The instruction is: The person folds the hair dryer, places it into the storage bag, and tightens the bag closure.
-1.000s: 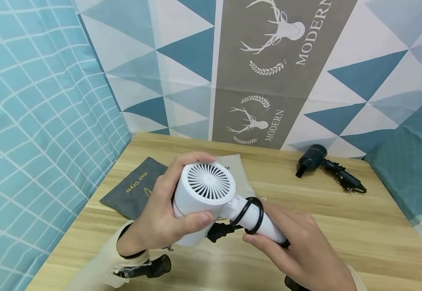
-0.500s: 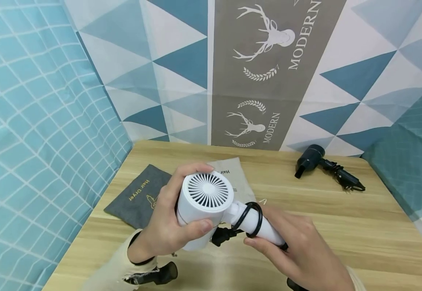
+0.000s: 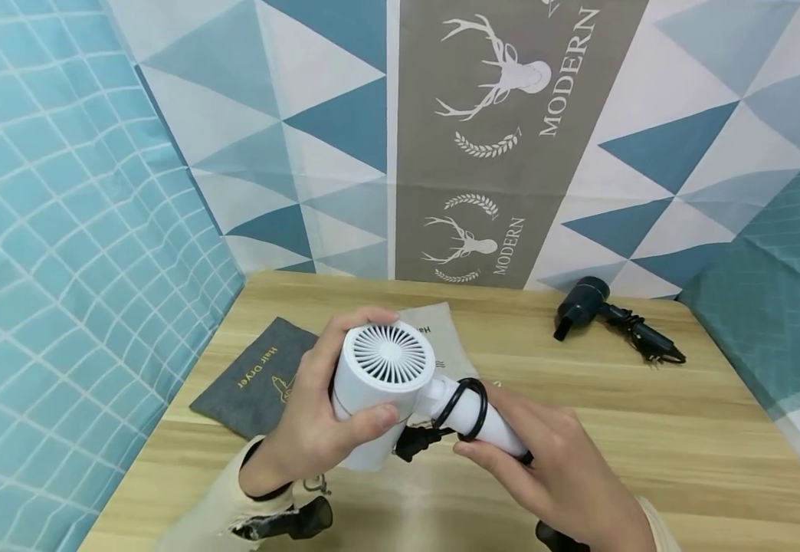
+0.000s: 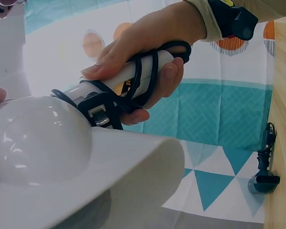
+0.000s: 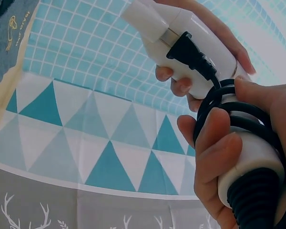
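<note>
A white hair dryer (image 3: 379,383) is held up over the table, its round slatted grille facing up in the head view. My left hand (image 3: 310,410) grips the barrel, thumb across its near side. My right hand (image 3: 552,452) holds the handle (image 5: 252,152), round which a black cord (image 5: 219,102) is looped. The cord's plug (image 5: 188,55) hangs beside the barrel, prongs showing in the right wrist view. From the left wrist view, the flat white nozzle (image 4: 148,162) fills the foreground, and the right fingers curl over the cord and handle.
On the wooden table (image 3: 621,406) lie a dark grey pouch (image 3: 251,383) marked "Hair Dryer" at the left and a light beige pouch (image 3: 444,333) behind the dryer. A black hair dryer (image 3: 582,303) with its cord wrapped lies at the back right, near the patterned wall (image 3: 476,153).
The head view has tilted and shifted slightly, moving the scene down and a little left. Both hands keep the same hold on the white hair dryer.
</note>
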`<state>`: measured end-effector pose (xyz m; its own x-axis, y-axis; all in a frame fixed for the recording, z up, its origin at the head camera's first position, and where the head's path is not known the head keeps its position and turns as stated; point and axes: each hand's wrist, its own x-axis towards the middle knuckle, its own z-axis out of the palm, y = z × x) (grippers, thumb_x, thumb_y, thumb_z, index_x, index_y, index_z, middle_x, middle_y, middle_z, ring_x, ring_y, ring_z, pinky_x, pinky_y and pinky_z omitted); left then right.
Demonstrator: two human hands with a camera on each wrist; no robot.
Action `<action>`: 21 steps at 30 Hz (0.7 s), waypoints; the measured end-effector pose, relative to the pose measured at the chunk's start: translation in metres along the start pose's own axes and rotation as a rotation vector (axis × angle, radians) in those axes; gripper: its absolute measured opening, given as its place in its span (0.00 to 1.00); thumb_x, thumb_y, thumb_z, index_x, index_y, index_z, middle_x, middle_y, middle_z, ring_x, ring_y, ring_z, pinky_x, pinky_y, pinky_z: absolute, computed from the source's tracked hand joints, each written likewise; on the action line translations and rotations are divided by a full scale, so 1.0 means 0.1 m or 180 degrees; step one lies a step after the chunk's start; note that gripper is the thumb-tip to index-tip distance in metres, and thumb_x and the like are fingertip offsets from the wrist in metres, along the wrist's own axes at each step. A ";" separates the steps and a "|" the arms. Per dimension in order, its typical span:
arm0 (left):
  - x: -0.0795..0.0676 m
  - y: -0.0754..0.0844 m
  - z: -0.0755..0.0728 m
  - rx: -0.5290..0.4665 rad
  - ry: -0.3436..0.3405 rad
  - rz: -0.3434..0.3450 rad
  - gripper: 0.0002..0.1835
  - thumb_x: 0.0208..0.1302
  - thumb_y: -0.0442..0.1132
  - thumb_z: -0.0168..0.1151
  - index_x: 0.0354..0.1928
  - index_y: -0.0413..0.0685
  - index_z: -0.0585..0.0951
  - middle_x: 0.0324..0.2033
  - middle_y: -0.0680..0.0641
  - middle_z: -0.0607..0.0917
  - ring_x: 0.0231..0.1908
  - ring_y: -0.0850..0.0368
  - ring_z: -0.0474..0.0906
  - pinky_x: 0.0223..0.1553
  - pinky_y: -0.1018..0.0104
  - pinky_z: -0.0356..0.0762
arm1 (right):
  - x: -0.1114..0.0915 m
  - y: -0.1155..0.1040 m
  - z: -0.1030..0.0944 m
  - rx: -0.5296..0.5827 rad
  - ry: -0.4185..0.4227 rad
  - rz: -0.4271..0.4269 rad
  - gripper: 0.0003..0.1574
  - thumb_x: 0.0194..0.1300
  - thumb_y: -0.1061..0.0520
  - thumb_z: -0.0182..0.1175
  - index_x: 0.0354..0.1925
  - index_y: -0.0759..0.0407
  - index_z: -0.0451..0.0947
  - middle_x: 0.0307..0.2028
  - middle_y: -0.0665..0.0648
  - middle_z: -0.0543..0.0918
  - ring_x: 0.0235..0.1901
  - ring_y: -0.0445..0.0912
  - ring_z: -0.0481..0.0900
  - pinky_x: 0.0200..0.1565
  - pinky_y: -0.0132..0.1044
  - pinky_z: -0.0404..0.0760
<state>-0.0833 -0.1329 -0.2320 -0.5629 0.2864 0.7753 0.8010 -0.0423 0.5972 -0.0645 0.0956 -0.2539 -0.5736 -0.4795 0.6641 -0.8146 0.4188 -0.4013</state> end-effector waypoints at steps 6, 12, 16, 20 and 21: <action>0.03 -0.01 0.01 -0.0048 -0.0018 -0.0020 0.32 0.55 0.46 0.60 0.55 0.34 0.63 0.42 0.41 0.78 0.39 0.50 0.77 0.34 0.62 0.77 | 0.03 -0.01 0.00 -0.0013 0.0128 -0.0124 0.26 0.49 0.57 0.67 0.48 0.57 0.73 0.34 0.45 0.79 0.25 0.32 0.73 0.26 0.20 0.72; 0.00 -0.01 0.03 -0.0030 0.0058 -0.0122 0.31 0.54 0.45 0.61 0.56 0.36 0.63 0.42 0.42 0.77 0.38 0.50 0.76 0.33 0.62 0.77 | 0.03 0.00 -0.01 0.0020 0.0106 -0.0086 0.25 0.49 0.58 0.68 0.48 0.55 0.73 0.35 0.44 0.79 0.25 0.32 0.73 0.26 0.21 0.73; -0.04 -0.03 0.06 -0.0063 0.0086 -0.0108 0.32 0.54 0.45 0.61 0.56 0.35 0.63 0.43 0.41 0.77 0.38 0.50 0.76 0.33 0.62 0.77 | 0.00 0.02 0.00 0.0047 0.0089 -0.0145 0.25 0.49 0.58 0.67 0.47 0.56 0.73 0.33 0.44 0.78 0.25 0.32 0.73 0.26 0.21 0.73; -0.02 -0.03 0.09 -0.0055 0.0102 -0.0078 0.32 0.54 0.46 0.61 0.56 0.35 0.64 0.42 0.41 0.77 0.38 0.51 0.76 0.35 0.62 0.76 | -0.02 0.03 -0.01 -0.0001 0.0082 -0.0075 0.26 0.49 0.58 0.67 0.48 0.55 0.73 0.34 0.44 0.78 0.25 0.32 0.73 0.27 0.21 0.73; -0.01 -0.03 0.10 -0.0058 0.0101 -0.0073 0.32 0.54 0.47 0.61 0.56 0.35 0.64 0.42 0.41 0.77 0.38 0.51 0.76 0.35 0.62 0.76 | -0.03 0.03 -0.02 -0.0020 0.0087 -0.0050 0.27 0.48 0.58 0.68 0.48 0.55 0.73 0.34 0.44 0.78 0.26 0.32 0.73 0.27 0.21 0.73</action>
<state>-0.0833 -0.1238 -0.2366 -0.5874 0.2570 0.7674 0.7841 -0.0538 0.6183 -0.0650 0.0996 -0.2556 -0.5582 -0.4649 0.6872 -0.8228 0.4164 -0.3867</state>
